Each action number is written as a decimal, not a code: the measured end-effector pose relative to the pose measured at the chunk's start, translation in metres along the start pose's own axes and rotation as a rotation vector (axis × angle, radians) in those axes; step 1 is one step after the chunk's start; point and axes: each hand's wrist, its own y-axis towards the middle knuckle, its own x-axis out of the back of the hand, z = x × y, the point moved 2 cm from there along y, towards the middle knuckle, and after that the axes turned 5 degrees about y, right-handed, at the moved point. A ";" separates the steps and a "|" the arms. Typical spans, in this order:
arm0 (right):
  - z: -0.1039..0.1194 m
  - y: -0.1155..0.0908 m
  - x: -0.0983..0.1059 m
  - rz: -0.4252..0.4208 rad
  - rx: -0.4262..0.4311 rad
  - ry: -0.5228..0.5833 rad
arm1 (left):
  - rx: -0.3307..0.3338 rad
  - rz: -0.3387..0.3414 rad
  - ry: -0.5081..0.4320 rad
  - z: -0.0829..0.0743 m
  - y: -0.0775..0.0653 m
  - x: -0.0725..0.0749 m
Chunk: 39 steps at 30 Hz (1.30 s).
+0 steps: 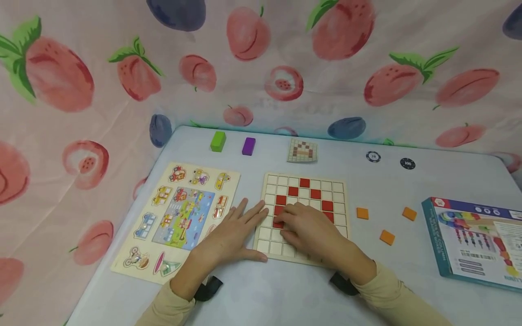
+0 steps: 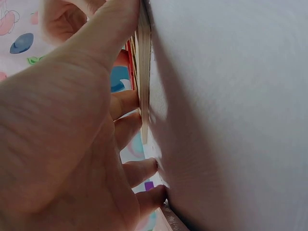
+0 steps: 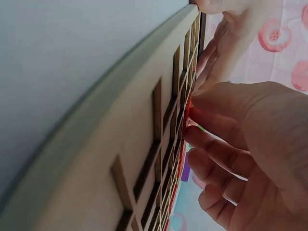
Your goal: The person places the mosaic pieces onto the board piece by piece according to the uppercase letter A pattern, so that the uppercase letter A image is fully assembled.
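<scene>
A wooden grid board (image 1: pixel 269 246) lies flat in the middle of the table, with several red square tiles (image 1: pixel 304 183) set in its cells in a peaked outline. My right hand (image 1: pixel 311 233) is over the board's lower middle. Its thumb and index finger pinch a red tile (image 1: pixel 278 224) at a left-hand cell, and the other fingers curl above the grid in the right wrist view. Along the board's left side lies my left hand (image 1: pixel 226 235), fingers spread and fingertips at the edge; its thumb reaches the near left corner. My right hand covers some cells.
Left stands a vehicle picture puzzle (image 1: pixel 122 265), partly under my left arm. Behind are a green block (image 1: pixel 218 141), a purple block (image 1: pixel 248 146), a pattern card (image 1: pixel 302 150) and two chips (image 1: pixel 373 156). Three orange tiles (image 1: pixel 362 213) and a box (image 1: pixel 477 244) lie right.
</scene>
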 end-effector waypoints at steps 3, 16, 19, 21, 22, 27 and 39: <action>-0.002 -0.003 0.000 0.001 0.003 0.013 | 0.002 -0.001 0.006 0.000 0.001 0.000; -0.007 -0.017 0.006 0.055 0.017 0.078 | 0.011 -0.003 0.011 0.000 0.001 0.001; -0.007 -0.022 0.007 0.069 0.020 0.067 | 0.015 -0.001 0.006 0.000 0.001 0.001; -0.009 -0.026 0.006 0.073 0.032 0.054 | 0.017 0.004 0.002 0.000 0.000 0.001; -0.010 -0.029 0.007 0.072 0.038 0.047 | 0.017 0.006 0.001 0.000 0.000 0.001; -0.026 -0.048 0.014 -0.002 0.044 0.030 | 0.011 -0.001 -0.007 -0.001 -0.001 0.001; -0.112 -0.099 0.059 -0.097 -0.304 -0.052 | 0.002 0.000 -0.013 -0.003 -0.001 0.001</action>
